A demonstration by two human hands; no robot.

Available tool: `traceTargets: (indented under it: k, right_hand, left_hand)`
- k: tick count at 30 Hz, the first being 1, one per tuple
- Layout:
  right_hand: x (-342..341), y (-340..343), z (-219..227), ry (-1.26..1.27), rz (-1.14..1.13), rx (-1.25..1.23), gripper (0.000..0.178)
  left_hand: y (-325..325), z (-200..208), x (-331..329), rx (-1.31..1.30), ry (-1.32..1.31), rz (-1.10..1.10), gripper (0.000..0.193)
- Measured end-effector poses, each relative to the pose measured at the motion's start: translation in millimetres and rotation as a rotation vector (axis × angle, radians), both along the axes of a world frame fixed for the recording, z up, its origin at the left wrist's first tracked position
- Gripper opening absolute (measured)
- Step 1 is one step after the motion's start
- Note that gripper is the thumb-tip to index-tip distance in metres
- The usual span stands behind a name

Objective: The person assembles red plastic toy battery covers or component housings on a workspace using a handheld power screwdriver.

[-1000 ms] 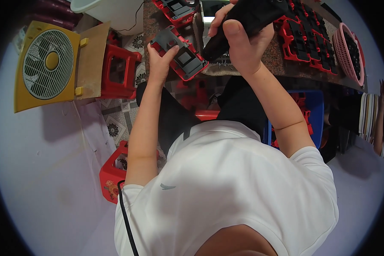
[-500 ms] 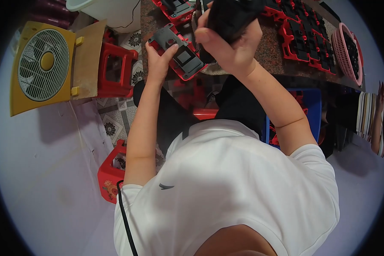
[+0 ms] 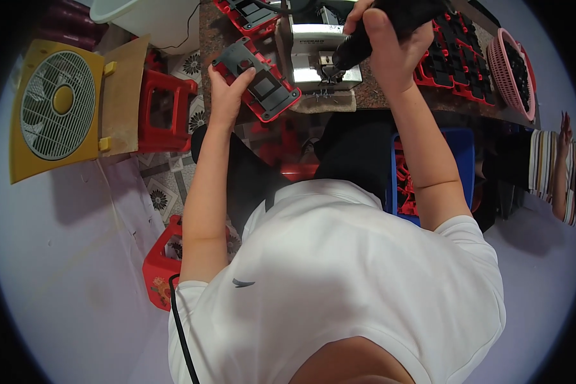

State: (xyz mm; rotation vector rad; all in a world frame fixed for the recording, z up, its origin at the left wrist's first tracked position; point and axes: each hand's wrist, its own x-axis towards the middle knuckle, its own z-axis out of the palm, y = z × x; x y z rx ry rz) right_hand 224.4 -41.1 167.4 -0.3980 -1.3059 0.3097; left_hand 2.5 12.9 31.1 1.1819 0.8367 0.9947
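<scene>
My left hand (image 3: pixel 228 96) grips the edge of a red and dark grey plastic housing (image 3: pixel 267 89), thumb on its upper face, at the table's front edge. My right hand (image 3: pixel 394 59) is wrapped round a black electric screwdriver (image 3: pixel 353 50), its body slanting up to the right. The screwdriver's tip points down into the front slot of a silver screw feeder (image 3: pixel 304 46); whether a screw sits on the tip is too small to tell. Several tiny screws (image 3: pixel 322 96) lie scattered at the feeder's front.
Another red and grey housing (image 3: pixel 248 18) lies beyond my left hand. Rows of red and black housings (image 3: pixel 454 64) and a pink basket (image 3: pixel 511 73) of black parts stand at right. A blue bin (image 3: pixel 468 173) is below the table; a yellow fan (image 3: pixel 61 102) stands left. Another person's arm (image 3: pixel 562 173) shows far right.
My right hand has swung the screwdriver to the right and tilted it, bringing its tip into the feeder, which now shows. The housing stays in my left hand, nearly unmoved.
</scene>
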Motion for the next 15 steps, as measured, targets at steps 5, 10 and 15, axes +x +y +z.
traceTargets:
  k: [5,10,15]
  right_hand:
    - [-17.4,-28.9,14.4,-0.098,-0.25,-0.181,0.029]
    - [-11.9,-22.6,9.3,-0.053,-0.116,-0.416,0.027]
    - [-53.9,-37.4,25.7,0.193,0.099,-0.502,0.041]
  left_hand:
    - [-1.9,1.6,-0.8,-0.018,-0.013,0.002,0.058]
    - [-3.5,-2.1,3.5,-0.001,-0.035,0.026,0.057]
    - [-3.8,-7.9,1.4,0.041,-0.009,0.077,0.058]
